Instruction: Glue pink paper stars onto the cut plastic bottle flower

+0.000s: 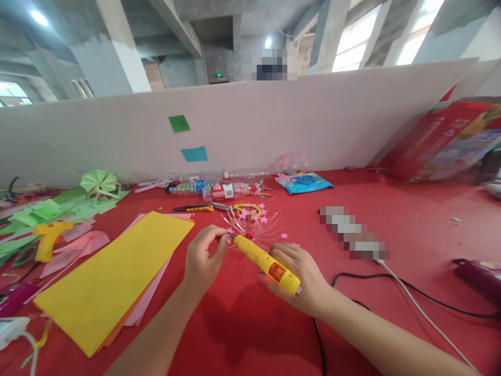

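My right hand (299, 271) is wrapped round a yellow glue gun (262, 257), whose dark nozzle points up and left. At that nozzle my left hand (207, 256) pinches a small pink star (229, 230) between thumb and fingertips. Just behind the glue gun, a clear plastic piece cut into thin, splayed strips stands round a red cap (249, 236), with pink stars (261, 213) on several strips. Part of it is hidden by the glue gun.
Yellow paper sheets (117, 277) lie at left, near green paper (47, 211) and another yellow glue gun (49, 240). Behind are a cutter (193, 208), scissors (246, 210), a bottle (227, 191) and a blue packet (307, 184). A black cord (410, 286) crosses the right side.
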A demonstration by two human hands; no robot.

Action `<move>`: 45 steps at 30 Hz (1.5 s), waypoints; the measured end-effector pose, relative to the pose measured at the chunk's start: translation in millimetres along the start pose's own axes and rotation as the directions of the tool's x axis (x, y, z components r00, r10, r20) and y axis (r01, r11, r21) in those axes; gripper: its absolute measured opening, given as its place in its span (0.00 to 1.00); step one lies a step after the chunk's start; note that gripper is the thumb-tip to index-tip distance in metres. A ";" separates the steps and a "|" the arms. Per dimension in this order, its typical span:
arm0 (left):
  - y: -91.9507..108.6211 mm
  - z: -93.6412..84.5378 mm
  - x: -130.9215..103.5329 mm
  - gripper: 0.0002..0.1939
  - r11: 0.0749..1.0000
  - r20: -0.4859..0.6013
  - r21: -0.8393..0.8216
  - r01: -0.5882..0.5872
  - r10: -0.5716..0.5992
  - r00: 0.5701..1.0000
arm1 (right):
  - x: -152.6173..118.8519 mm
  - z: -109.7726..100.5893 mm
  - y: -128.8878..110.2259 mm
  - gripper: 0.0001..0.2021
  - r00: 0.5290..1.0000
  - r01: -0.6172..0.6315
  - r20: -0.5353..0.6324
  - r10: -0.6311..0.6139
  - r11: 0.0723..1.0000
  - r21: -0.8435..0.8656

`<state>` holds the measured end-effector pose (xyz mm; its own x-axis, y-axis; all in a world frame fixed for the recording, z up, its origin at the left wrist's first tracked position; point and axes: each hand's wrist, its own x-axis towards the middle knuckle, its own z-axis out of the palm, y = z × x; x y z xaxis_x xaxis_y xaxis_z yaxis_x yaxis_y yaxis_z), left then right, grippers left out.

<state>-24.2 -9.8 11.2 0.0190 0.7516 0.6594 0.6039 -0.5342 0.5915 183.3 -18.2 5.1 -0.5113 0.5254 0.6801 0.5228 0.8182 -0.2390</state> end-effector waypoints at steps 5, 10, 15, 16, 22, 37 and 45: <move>-1.3 -0.1 0.0 0.07 1.000 -0.006 -0.007 0.000 0.000 1.000 | 0.2 0.0 0.0 0.13 1.000 -0.004 0.006 0.004 1.000 0.000; -0.3 0.1 0.1 0.08 1.000 -0.007 -0.001 0.002 -0.002 1.000 | -0.3 0.3 0.3 0.13 1.000 -0.004 0.009 0.003 1.000 0.004; 0.1 0.5 0.3 0.08 1.000 -0.007 0.000 0.006 -0.006 1.000 | -0.1 0.4 0.6 0.14 1.000 -0.001 0.002 0.001 1.000 -0.007; 0.0 0.4 0.2 0.08 1.000 -0.006 0.000 0.005 -0.005 1.000 | 0.0 0.4 0.7 0.14 1.000 0.000 0.001 0.000 1.000 -0.009; -0.5 -0.7 -0.8 0.07 1.000 -0.003 0.000 -0.016 0.016 1.000 | -0.3 0.4 0.8 0.15 1.000 -0.002 0.004 0.002 1.000 -0.016; -6.3 -2.1 1.7 0.05 0.930 -0.025 0.232 -0.285 0.298 0.954 | -0.8 0.1 1.1 0.13 1.000 -0.009 0.027 0.010 0.999 -0.036; -5.5 -17.0 8.7 0.05 0.922 -0.178 0.268 -0.279 0.332 0.926 | -1.5 4.3 -3.7 0.03 0.969 0.017 0.245 -0.031 0.998 0.060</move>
<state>-40.9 -6.9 21.7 0.0758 0.4498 0.8899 0.7651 -0.5985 0.2374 179.1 -20.9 2.0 -0.6786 0.5410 0.4968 0.4725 0.8394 -0.2687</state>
